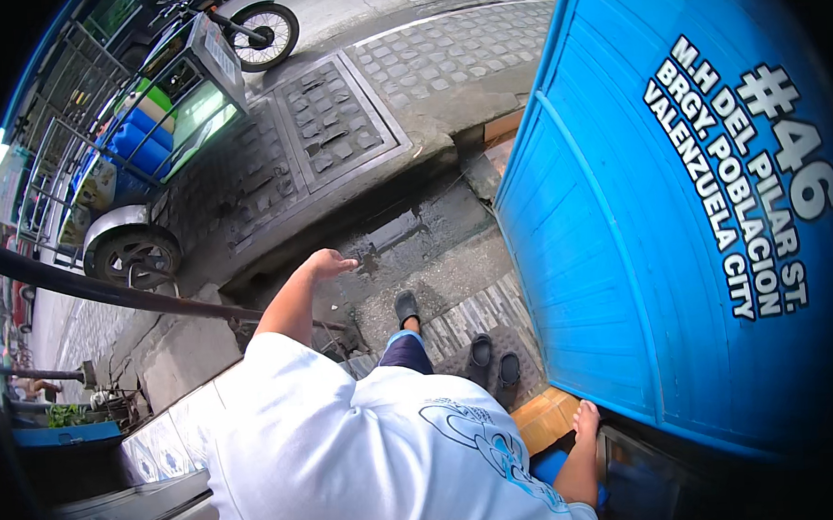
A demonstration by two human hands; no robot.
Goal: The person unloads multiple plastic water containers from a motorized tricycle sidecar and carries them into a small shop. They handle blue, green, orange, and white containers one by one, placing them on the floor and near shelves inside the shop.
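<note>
My left hand (330, 263) is stretched out ahead of me, over the wet concrete of a gutter. Its fingers are loosely apart and nothing shows in them. Low on the right, my right hand (586, 419) is beside the bottom edge of a big blue metal door (614, 250), close to an orange tiled ledge (547, 420). Its fingers are small and bunched in view, and I cannot make out whether they grip the door's edge. One of my feet, in a dark clog (407, 306), is on the paving below.
A pair of dark clogs (509, 369) rests on a mat beside striped tiles. A dark metal rail (107, 286) crosses on the left. Beyond the gutter is a raised cobbled pavement (329, 114), with a caged sidecar (103, 201) and a motorcycle wheel (259, 38) at the far left.
</note>
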